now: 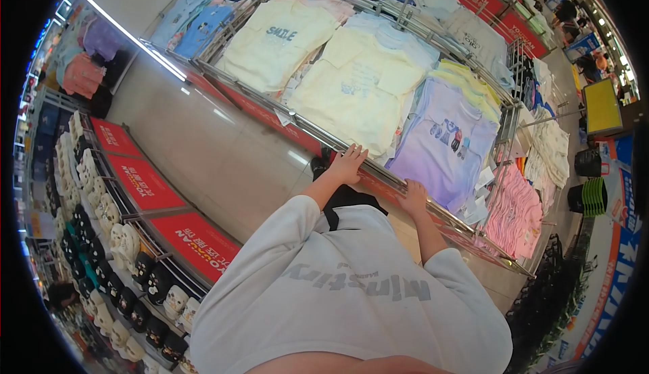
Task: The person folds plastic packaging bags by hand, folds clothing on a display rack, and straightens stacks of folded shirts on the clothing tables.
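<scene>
My left hand (348, 165) is on the front metal rail (318, 132) of a clothes display, its fingers bent over the bar. Farther right along that rail, my right hand (413, 199) also curls over it, its fingertips partly hidden. Just beyond my left hand lies a pale yellow T-shirt (351, 80) with a small print. A lilac T-shirt (433, 141) with cartoon figures lies past my right hand. Another cream T-shirt (277, 36), printed "SMILE", is farther left. Neither hand touches the shirts.
At left, a shelf holds rows of black and white slippers (125, 245) behind red signs (142, 181). A tiled floor aisle (223, 127) runs between shelf and display. Pink folded clothes (514, 205) hang at the right, near green-and-black baskets (588, 198).
</scene>
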The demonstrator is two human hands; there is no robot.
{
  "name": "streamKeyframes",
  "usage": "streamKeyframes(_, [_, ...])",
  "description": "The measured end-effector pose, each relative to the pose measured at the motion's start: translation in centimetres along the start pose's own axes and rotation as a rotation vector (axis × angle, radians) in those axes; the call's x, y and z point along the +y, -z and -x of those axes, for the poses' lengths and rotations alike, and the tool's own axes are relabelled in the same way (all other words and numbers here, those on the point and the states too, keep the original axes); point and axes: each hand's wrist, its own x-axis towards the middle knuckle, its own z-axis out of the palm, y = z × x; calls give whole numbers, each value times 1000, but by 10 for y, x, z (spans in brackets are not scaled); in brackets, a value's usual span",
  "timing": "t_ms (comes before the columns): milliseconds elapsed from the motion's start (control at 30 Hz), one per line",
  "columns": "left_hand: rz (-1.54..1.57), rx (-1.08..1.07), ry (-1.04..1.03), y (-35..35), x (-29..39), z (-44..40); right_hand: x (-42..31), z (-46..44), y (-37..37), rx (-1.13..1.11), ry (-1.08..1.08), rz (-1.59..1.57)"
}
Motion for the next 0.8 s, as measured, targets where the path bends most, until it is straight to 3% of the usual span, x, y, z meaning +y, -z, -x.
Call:
streamKeyframes(367, [83, -42, -36, 12, -7, 0, 0, -3, 1, 13, -6, -22])
streamKeyframes(567, [269, 48, -201, -12, -44, -11, -5, -5, -1, 57, -39, -19])
streamKeyframes(667, [101, -10, -202, 13, -43, 6, -6, -6, -5, 76, -111, -21])
streamKeyframes(800, [-87, 30, -38, 46, -68, 13, 4, -17, -7, -53, -245, -102])
